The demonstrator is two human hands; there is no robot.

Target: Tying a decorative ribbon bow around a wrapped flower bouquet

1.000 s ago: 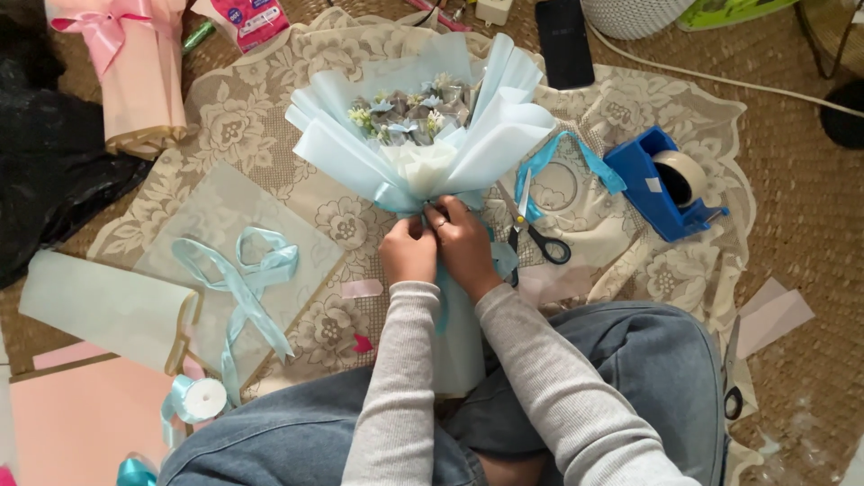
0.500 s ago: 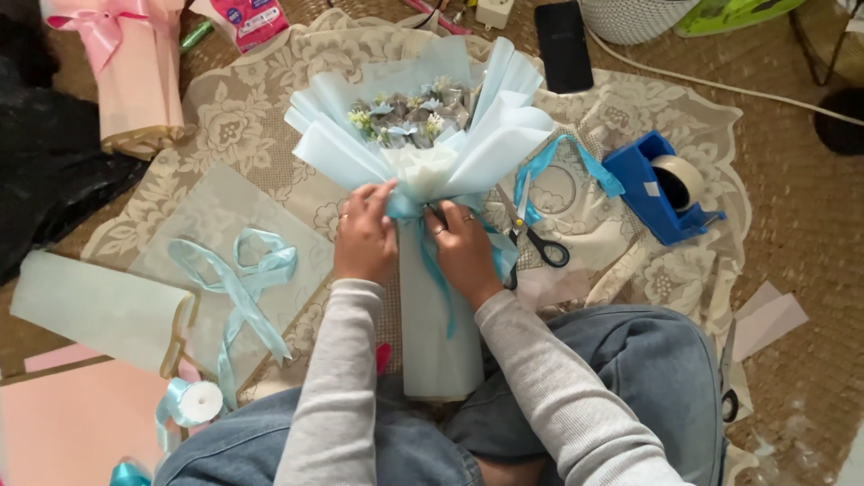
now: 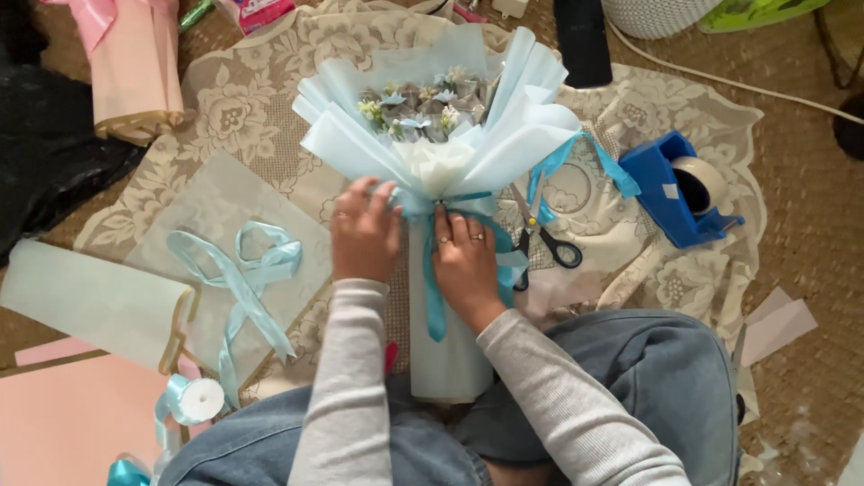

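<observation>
Two hands meet at the neck of one bouquet, centre frame. Largest first: lace cloth spread over the floor, bouquet lying on it, long axis running top to bottom of frame, flared pale-blue wrap toward the top, narrow stem wrap toward the bottom, ending between the knees.

Pink paper sheet lower left; pale green roll just above it. Pink roll upper left.

Blue tape dispenser right of centre, well apart from both hands. Loose ribbon bow left of centre on a clear sheet. Scissors just right of the right hand. Ribbon spool lower left.

Left hand: fingers curled down over the left side of the neck, pressing on wrap and ribbon; whether it pinches the ribbon, cannot tell. Right hand: fingertips pinched on the ribbon knot at the neck, gripping it. Ribbon tail hangs down the stem wrap between the wrists.

Key relation: the knot lies directly at the fingertips of both hands, toward the top of frame from the palms, across the bouquet's long axis. Right hand sits nearer the knot; left flanks it.
</observation>
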